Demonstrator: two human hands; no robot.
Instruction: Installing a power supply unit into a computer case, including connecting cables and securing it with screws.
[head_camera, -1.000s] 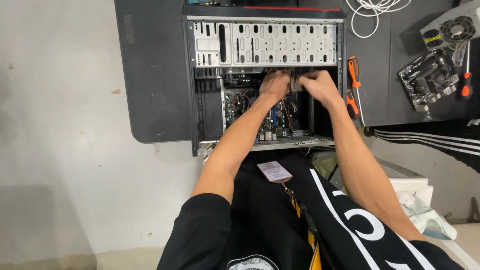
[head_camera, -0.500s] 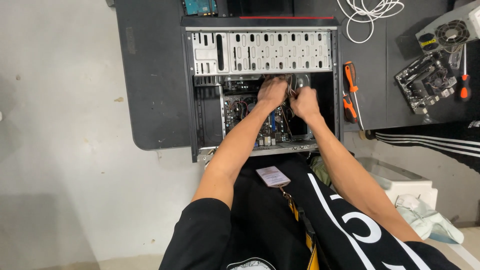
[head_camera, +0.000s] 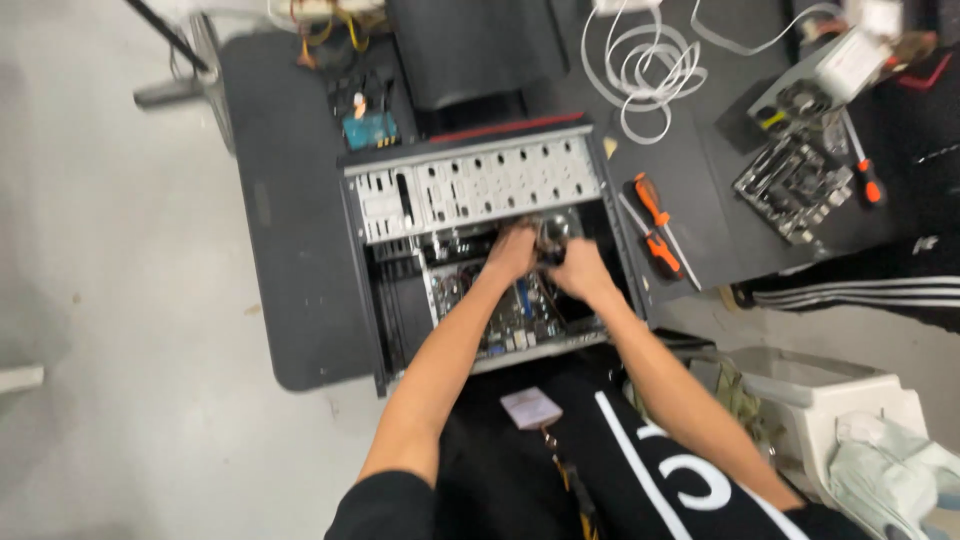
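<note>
An open desktop computer case (head_camera: 480, 180) lies on a black mat (head_camera: 300, 260), with its motherboard (head_camera: 520, 320) showing inside. Both my hands reach into the middle of the case. My left hand (head_camera: 512, 250) is curled, knuckles up, beside a round metal part (head_camera: 553, 230) near the drive cage. My right hand (head_camera: 580, 272) sits just right of it, touching the left hand, with its fingers closed on that round part. Motion blur hides the fingertips of the left hand.
Two orange-handled screwdrivers (head_camera: 655, 228) lie right of the case. Farther right are a loose circuit board (head_camera: 790, 185), a red-handled screwdriver (head_camera: 865, 178), a grey power supply (head_camera: 812, 85) and a coiled white cable (head_camera: 650, 70). A white bin (head_camera: 830, 400) stands by my right knee.
My right hand has drawn in from the case's right side toward the centre, and both hands now meet at the round part. The view has swung, so the case sits lower in the picture.
</note>
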